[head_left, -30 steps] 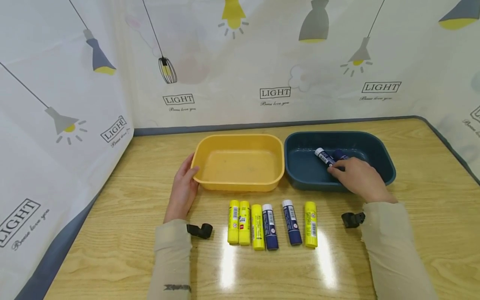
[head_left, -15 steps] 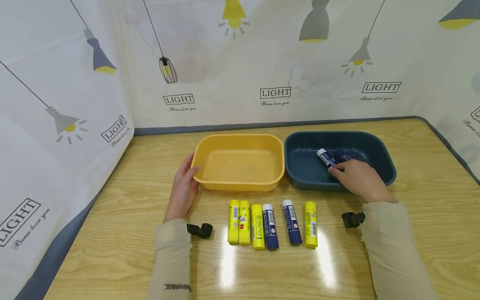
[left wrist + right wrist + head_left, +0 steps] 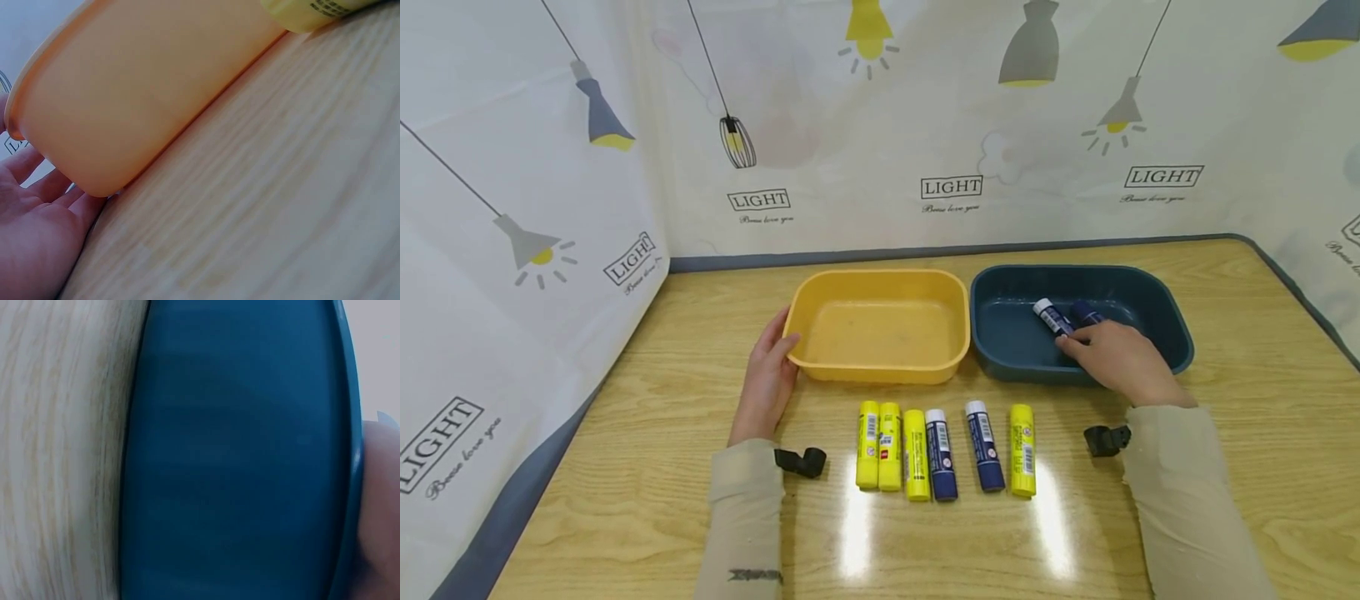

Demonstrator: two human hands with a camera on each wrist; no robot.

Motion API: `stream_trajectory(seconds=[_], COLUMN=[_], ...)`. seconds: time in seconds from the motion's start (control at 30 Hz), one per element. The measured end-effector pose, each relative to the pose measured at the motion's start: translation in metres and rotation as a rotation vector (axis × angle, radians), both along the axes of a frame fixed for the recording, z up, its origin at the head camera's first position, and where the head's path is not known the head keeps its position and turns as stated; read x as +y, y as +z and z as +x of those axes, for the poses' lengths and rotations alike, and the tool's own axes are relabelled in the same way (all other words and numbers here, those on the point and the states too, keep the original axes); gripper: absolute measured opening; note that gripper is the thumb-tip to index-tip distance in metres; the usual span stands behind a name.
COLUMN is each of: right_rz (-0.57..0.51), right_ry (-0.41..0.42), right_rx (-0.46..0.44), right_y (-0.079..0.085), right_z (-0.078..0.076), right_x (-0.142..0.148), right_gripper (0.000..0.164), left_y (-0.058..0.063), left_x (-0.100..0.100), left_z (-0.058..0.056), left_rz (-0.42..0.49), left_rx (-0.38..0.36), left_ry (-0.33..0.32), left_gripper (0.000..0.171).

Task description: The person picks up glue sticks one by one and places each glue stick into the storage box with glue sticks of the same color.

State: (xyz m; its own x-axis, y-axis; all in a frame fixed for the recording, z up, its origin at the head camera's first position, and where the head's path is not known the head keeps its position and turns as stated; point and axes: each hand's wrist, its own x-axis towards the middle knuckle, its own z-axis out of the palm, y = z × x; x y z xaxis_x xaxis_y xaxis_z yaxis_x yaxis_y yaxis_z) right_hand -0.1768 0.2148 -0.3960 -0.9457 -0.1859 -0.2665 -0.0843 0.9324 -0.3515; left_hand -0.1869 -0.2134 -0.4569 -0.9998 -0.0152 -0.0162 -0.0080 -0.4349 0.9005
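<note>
The yellow tub (image 3: 880,374) is open on top, with lots of room inside. The left hand (image 3: 769,373) blocks its left side. The blue tub (image 3: 1033,372) has room at its left end, but two blue sticks (image 3: 1052,316) and the right hand (image 3: 1123,357) are in the way further right. The tubs sit too close for a hand to slip between. A thin strip of table (image 3: 925,395) splits them from the row of glue sticks (image 3: 942,454). Room under the right fingers is hard to tell.
</note>
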Motion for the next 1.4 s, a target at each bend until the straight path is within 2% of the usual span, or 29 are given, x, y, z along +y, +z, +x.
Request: stream_trajectory(seconds=[0.27,0.73,1.13,1.4], right_rz=[-0.050,-0.086,-0.100,-0.125], right_ry=[0.006,0.002,0.039,0.004], right_rx=[0.066,0.172,0.207,0.259], right_y=[-0.0030,-0.0084,-0.0081,-0.0061], right_z=[0.0009,-0.0025,-0.0012,0.0000], right_x=[0.0001,0.0019,0.0006,-0.0003], right_gripper=[0.048,0.048,0.039,0.040], left_y=[-0.0004,-0.0003,-0.0003,-0.0016], left_x=[-0.0003,0.0009,0.0001,-0.0007], left_z=[0.0011,0.0015,0.0025,0.0010], left_rz=[-0.006,-0.022,-0.018,-0.020], left_rx=[0.011,0.036,0.040,0.040], left_ry=[0.003,-0.006,-0.005,-0.001], left_gripper=[0.046,0.048,0.048,0.048])
